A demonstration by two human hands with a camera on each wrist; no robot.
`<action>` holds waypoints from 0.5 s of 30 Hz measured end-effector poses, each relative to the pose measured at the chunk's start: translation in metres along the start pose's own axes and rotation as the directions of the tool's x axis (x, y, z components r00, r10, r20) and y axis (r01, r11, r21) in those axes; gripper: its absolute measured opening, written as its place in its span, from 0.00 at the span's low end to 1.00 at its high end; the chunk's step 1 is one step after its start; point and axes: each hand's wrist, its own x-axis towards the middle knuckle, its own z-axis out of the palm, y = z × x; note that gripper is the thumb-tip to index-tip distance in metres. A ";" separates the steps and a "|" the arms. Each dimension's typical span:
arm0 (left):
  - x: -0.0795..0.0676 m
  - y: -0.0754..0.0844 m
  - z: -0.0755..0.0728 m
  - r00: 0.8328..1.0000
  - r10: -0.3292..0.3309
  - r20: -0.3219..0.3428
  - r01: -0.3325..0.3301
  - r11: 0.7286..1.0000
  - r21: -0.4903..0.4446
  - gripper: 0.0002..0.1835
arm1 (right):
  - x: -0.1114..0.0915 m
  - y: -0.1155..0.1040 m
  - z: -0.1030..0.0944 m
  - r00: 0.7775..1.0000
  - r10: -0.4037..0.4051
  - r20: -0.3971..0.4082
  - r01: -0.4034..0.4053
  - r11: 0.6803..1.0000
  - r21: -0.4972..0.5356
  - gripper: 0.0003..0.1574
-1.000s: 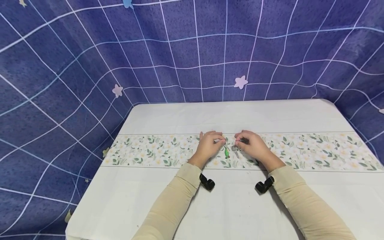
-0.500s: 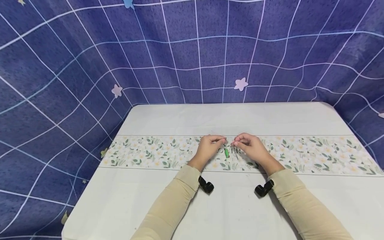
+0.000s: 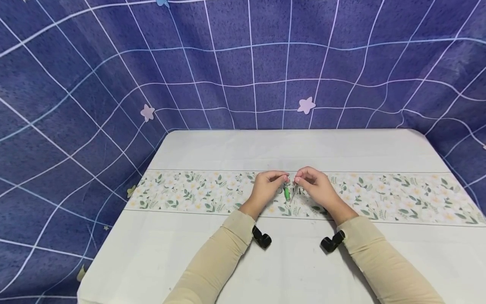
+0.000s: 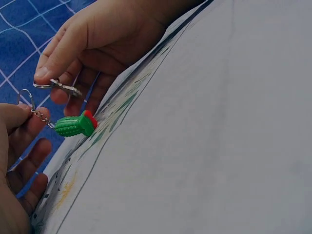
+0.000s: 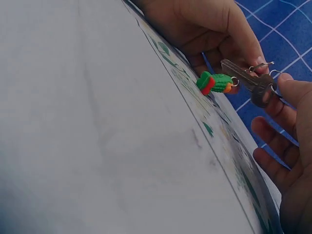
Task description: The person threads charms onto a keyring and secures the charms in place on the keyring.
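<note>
My left hand (image 3: 265,188) pinches the metal ring of a keychain (image 4: 73,125). From its short chain hangs a green bumpy charm with a red part, seen in the head view as a small green shape (image 3: 287,193). Close by on the right, my right hand (image 3: 317,185) pinches a metal ring (image 5: 274,78) between thumb and index finger. Dark metal keys (image 5: 243,73) hang from that ring; their exact number is unclear. In the left wrist view they show as a small metal bundle (image 4: 67,88). Whether the two rings touch is too small to tell.
Both hands are above a white-covered table (image 3: 288,270) with a floral runner (image 3: 398,194) across it. A blue curtain with a white grid (image 3: 228,63) stands behind and at the sides. Black wrist cameras (image 3: 262,237) sit on both cuffs.
The fingertips have come slightly closer together. The keys now hang nearer the green charm and appear thinner in the head view, turned edge-on.
</note>
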 end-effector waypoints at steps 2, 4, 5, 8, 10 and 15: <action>0.000 0.000 0.000 1.000 -0.008 -0.002 0.008 1.000 -0.005 0.07 | -0.001 -0.001 0.001 1.000 -0.001 -0.005 0.001 1.000 0.000 0.06; 0.000 0.000 0.001 1.000 -0.009 -0.001 0.009 1.000 -0.010 0.07 | -0.001 -0.002 0.001 1.000 -0.008 -0.008 0.008 1.000 0.009 0.05; 0.000 0.000 0.001 1.000 -0.008 0.000 0.008 1.000 -0.010 0.07 | -0.002 -0.002 0.002 1.000 -0.011 -0.011 0.011 1.000 0.009 0.05; -0.001 0.001 0.001 1.000 -0.003 -0.002 0.003 1.000 0.002 0.07 | -0.002 -0.002 0.003 0.999 -0.029 -0.019 0.029 1.000 0.011 0.04; -0.002 0.001 0.001 1.000 0.001 -0.001 -0.001 1.000 0.011 0.06 | -0.002 -0.002 0.003 0.999 -0.039 -0.019 0.039 0.999 0.007 0.04; -0.002 0.000 0.002 1.000 0.012 0.010 -0.013 0.999 0.042 0.06 | -0.001 -0.002 0.004 0.998 -0.066 -0.004 0.066 0.998 -0.001 0.03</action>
